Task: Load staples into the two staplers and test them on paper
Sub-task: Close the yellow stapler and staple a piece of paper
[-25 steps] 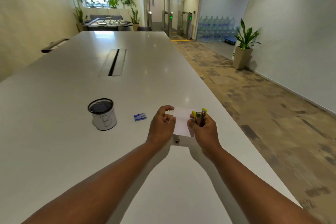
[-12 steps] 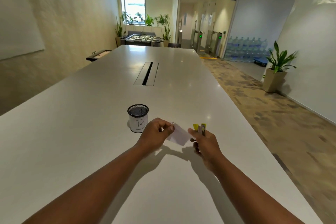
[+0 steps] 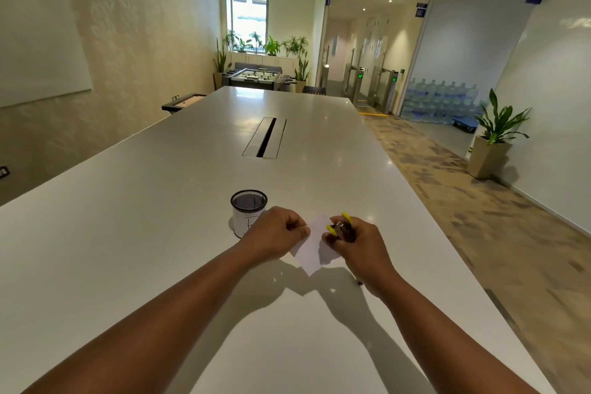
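Observation:
My left hand [image 3: 273,235] pinches the left edge of a small white sheet of paper [image 3: 311,248], held just above the white table [image 3: 160,233]. My right hand [image 3: 356,243] grips a small stapler with yellow tips [image 3: 340,229] at the paper's right edge. The stapler's jaws point toward the paper; whether they are around the edge I cannot tell. A second stapler and the staple box are not visible.
A black mesh cup wrapped in white paper with a letter on it [image 3: 248,213] stands just left of my left hand. A tiny dark item [image 3: 360,282] lies on the table under my right wrist. The table's right edge [image 3: 447,233] runs near my right arm. A cable slot [image 3: 265,137] lies farther along.
My head has tilted up and turned, so the cup now appears right beside my left hand and the blue staple box is out of sight. The paper has tipped down between my hands.

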A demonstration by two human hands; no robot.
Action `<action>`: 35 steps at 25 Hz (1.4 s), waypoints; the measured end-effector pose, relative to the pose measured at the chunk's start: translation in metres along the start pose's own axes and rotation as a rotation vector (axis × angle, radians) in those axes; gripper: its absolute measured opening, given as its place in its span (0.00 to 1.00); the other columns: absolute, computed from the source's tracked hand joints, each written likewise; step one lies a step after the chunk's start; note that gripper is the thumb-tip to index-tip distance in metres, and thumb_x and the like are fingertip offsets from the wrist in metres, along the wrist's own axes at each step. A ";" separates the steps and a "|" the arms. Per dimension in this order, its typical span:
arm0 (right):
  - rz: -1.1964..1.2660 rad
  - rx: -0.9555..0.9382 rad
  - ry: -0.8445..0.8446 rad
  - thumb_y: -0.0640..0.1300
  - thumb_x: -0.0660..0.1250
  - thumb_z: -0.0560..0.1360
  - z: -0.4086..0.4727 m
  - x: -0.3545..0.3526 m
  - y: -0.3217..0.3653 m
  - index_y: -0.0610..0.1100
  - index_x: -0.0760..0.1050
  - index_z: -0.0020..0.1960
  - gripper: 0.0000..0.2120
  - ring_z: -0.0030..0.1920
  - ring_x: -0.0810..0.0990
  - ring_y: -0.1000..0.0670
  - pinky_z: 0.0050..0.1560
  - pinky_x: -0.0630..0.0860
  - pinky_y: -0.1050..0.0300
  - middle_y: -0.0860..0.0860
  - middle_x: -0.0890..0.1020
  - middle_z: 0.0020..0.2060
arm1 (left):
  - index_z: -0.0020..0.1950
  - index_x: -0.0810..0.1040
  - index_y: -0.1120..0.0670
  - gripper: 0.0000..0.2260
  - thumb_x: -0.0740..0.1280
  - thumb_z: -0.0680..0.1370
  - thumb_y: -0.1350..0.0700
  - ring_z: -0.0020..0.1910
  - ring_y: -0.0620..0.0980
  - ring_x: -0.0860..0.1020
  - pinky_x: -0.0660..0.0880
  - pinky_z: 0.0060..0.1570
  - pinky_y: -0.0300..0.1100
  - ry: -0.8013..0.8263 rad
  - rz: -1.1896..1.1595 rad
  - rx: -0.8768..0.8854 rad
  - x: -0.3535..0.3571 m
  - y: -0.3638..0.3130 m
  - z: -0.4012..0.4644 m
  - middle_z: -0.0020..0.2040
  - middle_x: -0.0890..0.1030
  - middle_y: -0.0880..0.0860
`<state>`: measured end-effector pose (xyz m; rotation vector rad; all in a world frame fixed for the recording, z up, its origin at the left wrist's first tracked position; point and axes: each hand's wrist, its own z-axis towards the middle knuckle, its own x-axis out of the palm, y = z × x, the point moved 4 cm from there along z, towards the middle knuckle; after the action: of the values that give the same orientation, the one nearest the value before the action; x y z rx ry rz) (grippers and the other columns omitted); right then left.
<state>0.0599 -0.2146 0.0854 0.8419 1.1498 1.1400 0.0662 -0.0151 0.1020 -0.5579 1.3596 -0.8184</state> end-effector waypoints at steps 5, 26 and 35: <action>-0.285 -0.201 -0.066 0.37 0.71 0.72 -0.011 0.008 0.012 0.49 0.80 0.42 0.07 0.39 0.79 0.46 0.42 0.76 0.47 0.52 0.82 0.35 | 0.36 0.84 0.58 0.08 0.72 0.74 0.59 0.27 0.48 0.76 0.74 0.32 0.39 0.036 -0.211 -0.213 -0.001 0.001 0.002 0.29 0.81 0.54; 0.285 0.058 -0.068 0.42 0.71 0.78 -0.012 0.008 0.000 0.43 0.84 0.45 0.05 0.34 0.79 0.51 0.33 0.74 0.61 0.47 0.84 0.36 | 0.47 0.84 0.55 0.03 0.72 0.79 0.57 0.41 0.46 0.82 0.79 0.44 0.37 0.170 -0.470 -0.031 0.002 -0.009 0.007 0.42 0.85 0.53; 0.243 0.035 -0.121 0.45 0.77 0.74 -0.004 0.002 0.002 0.37 0.79 0.42 0.12 0.35 0.78 0.52 0.43 0.75 0.54 0.46 0.82 0.35 | 0.42 0.85 0.59 0.02 0.75 0.75 0.64 0.39 0.49 0.84 0.83 0.46 0.42 0.061 -0.399 0.092 -0.005 -0.024 0.011 0.40 0.87 0.56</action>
<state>0.0556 -0.2121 0.0858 1.0855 0.9886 1.2504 0.0723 -0.0272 0.1257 -0.7495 1.2757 -1.2236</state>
